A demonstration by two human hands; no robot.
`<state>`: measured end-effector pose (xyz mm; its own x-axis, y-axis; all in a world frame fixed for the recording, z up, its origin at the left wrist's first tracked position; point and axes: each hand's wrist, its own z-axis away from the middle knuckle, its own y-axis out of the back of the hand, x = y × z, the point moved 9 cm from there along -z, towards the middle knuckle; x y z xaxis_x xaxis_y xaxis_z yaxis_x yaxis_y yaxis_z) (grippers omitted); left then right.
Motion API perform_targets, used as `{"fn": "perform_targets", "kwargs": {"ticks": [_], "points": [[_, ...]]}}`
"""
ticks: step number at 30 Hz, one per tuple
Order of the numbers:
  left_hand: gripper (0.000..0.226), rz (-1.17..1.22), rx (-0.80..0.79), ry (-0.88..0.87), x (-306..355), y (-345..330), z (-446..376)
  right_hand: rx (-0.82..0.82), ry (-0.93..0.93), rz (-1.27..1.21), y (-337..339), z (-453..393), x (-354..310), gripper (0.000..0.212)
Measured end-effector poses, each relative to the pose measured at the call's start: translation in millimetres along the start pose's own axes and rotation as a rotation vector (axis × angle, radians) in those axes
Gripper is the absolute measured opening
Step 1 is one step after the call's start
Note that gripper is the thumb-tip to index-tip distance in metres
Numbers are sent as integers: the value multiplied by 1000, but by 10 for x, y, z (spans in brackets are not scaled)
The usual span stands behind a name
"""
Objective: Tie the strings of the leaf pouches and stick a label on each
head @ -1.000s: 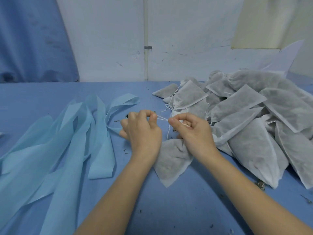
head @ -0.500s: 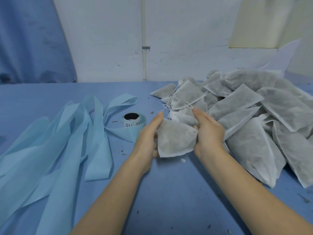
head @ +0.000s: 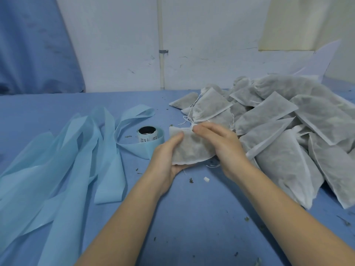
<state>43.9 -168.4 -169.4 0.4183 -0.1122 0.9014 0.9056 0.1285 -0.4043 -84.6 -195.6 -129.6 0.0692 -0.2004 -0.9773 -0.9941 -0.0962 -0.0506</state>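
A grey leaf pouch with a white seam lies between my hands, just above the blue table. My left hand cups it from below and the left, with the thumb lying on its top face. My right hand rests on the pouch's right side with its fingers straight, their tips near the gathered neck. The white string trails from that neck toward the pile. A roll of labels stands on end just left of my left hand.
A big heap of grey leaf pouches fills the right side of the table. Long light-blue backing strips sprawl over the left side and curl round the roll. Leaf crumbs dot the blue tablecloth. A white wall stands behind.
A second ago both hands pinched the string over the pouch. They let it go, took the pouch by its sides and turned it flatter, and the label roll came into sight.
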Motion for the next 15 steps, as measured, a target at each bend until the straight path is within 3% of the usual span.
{"fn": "perform_targets", "kwargs": {"ticks": [4,5,9,15], "points": [[62,59,-65,9,39,-42,-11,-73,66,222,-14,-4,-51,8],[60,23,-63,-19,56,-42,-7,-76,87,255,-12,1,-72,6],[13,-83,87,-134,137,106,-27,-105,182,352,-53,18,-149,10],[11,-14,166,-217,335,240,-24,-60,179,220,-200,-146,-144,4]]}}
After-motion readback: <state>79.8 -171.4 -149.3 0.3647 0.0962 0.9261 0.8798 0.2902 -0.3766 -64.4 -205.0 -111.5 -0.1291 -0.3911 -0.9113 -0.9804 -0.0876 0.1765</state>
